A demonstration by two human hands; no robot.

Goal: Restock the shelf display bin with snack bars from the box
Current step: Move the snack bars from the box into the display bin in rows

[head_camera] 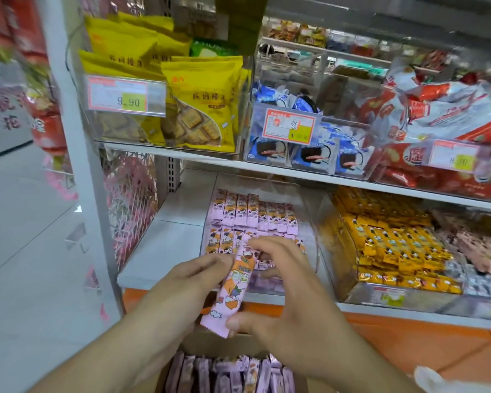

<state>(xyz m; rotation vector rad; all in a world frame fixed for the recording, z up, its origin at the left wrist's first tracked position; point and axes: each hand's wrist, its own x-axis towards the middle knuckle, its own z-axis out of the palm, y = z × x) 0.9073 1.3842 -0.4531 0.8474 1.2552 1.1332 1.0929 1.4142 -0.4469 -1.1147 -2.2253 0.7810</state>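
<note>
A pink-and-orange snack bar point(229, 290) hangs upright in front of the lower shelf, held by both hands. My left hand point(194, 276) grips its upper left edge. My right hand point(278, 285) pinches it between a thumb at the bottom end and fingers at the top. Behind it stands the clear display bin point(309, 211) with rows of the same pink bars point(253, 214). Below my arms sits the open cardboard box point(233, 347), packed with several pink bars point(227, 375) standing on edge.
A neighbouring clear bin of yellow bars point(391, 245) stands to the right on the white shelf point(167, 239). The upper shelf carries bins of yellow biscuit bags point(199, 109), blue sandwich cookies point(309, 154) and red packets point(437, 117). A pale floor point(26, 251) lies to the left.
</note>
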